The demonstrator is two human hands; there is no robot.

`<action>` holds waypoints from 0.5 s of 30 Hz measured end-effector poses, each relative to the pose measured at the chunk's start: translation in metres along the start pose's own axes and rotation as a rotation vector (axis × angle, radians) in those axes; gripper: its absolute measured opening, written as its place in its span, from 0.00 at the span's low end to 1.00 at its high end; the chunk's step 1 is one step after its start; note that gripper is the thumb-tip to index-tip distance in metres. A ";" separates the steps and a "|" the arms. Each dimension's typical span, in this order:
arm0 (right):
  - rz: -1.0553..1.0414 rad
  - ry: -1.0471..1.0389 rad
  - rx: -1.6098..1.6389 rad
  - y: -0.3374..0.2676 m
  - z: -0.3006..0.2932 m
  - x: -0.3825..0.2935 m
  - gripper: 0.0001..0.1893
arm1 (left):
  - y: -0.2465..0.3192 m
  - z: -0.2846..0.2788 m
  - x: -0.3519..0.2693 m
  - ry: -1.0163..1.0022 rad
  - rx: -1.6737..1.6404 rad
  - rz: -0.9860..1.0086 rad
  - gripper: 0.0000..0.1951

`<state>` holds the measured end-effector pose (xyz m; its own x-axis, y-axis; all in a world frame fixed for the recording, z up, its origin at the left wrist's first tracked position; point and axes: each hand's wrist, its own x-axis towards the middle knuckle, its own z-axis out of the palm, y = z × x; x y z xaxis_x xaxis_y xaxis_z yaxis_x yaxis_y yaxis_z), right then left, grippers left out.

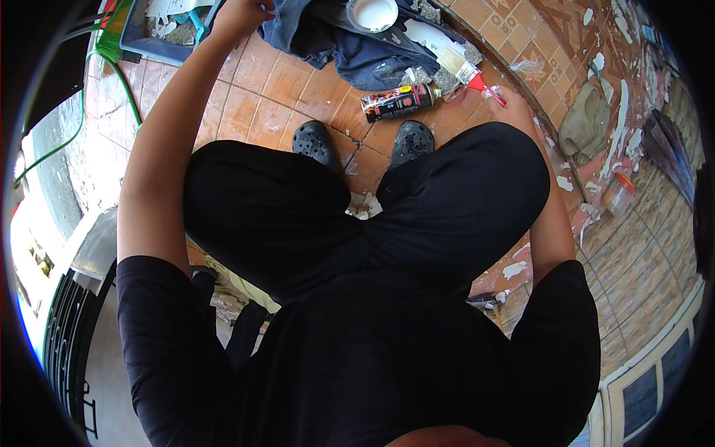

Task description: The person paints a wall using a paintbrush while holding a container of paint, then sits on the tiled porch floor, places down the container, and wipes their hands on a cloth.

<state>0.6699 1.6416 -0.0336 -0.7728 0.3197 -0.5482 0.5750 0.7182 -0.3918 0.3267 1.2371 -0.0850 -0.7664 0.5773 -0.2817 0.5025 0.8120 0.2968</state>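
My right hand [511, 106] grips the red handle of a paintbrush [466, 70]. The brush's pale bristles point up and left, over crumpled plastic and white-smeared material. At the top edge, my left hand [244, 18] is beside a dark blue cloth [363, 58], its fingers partly cut off; whether they pinch the cloth cannot be told. A round tub of white paint [372, 14] rests on the cloth. Just below the cloth, a black spray can [399, 103] with a printed label lies on its side on the tiles.
My feet, in dark perforated clogs [414, 143], stand on orange floor tiles [268, 120]. A blue-grey tray [159, 51] holds grey material and a turquoise-handled tool. A green hose [129, 92] runs at left. On the right lie a dirty cloth-like item [584, 120], a clear plastic container [619, 194] and white flakes.
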 end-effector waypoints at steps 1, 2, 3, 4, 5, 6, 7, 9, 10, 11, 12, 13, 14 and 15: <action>-0.020 0.030 0.040 0.001 0.003 0.000 0.13 | -0.002 0.000 0.000 -0.002 0.001 -0.004 0.11; -0.040 0.060 0.081 0.001 0.007 0.000 0.13 | -0.003 0.000 0.000 -0.013 0.016 0.010 0.12; -0.041 0.056 0.083 0.002 0.015 -0.002 0.13 | -0.005 0.001 0.000 -0.024 0.032 0.025 0.13; -0.103 0.223 0.155 0.004 0.026 -0.005 0.14 | -0.002 -0.001 0.002 -0.024 0.028 0.027 0.13; -0.165 0.390 0.227 0.008 0.037 -0.008 0.15 | 0.000 -0.004 0.005 -0.085 0.013 -0.024 0.15; -0.161 0.391 0.224 0.021 0.051 -0.006 0.15 | 0.003 -0.005 0.007 -0.145 -0.002 -0.073 0.18; -0.083 0.366 0.171 0.039 0.067 0.001 0.16 | 0.005 -0.002 0.009 -0.146 -0.004 -0.067 0.18; -0.010 0.330 0.122 0.045 0.083 0.002 0.17 | -0.001 0.005 0.005 0.073 -0.152 -0.039 0.11; 0.028 0.317 0.236 0.040 0.091 -0.003 0.17 | -0.004 0.005 0.003 0.071 -0.151 -0.042 0.11; 0.069 0.304 0.348 0.033 0.096 -0.005 0.17 | -0.004 0.005 0.002 0.081 -0.135 -0.070 0.11; 0.071 0.302 0.347 0.028 0.099 -0.005 0.17 | -0.003 0.004 0.001 0.090 -0.119 -0.098 0.12; 0.178 0.221 0.355 0.022 0.099 -0.004 0.18 | -0.003 0.003 -0.001 0.088 -0.118 -0.100 0.12; 0.285 0.139 0.362 0.017 0.100 -0.003 0.19 | -0.003 0.001 -0.003 0.058 -0.157 -0.102 0.13; 0.283 0.133 0.364 0.014 0.104 -0.001 0.19 | -0.006 0.000 -0.005 0.028 -0.194 -0.107 0.14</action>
<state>0.7065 1.5873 -0.1151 -0.5862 0.5648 -0.5808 0.8062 0.3359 -0.4871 0.3276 1.2293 -0.0852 -0.8233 0.4843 -0.2961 0.3340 0.8351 0.4372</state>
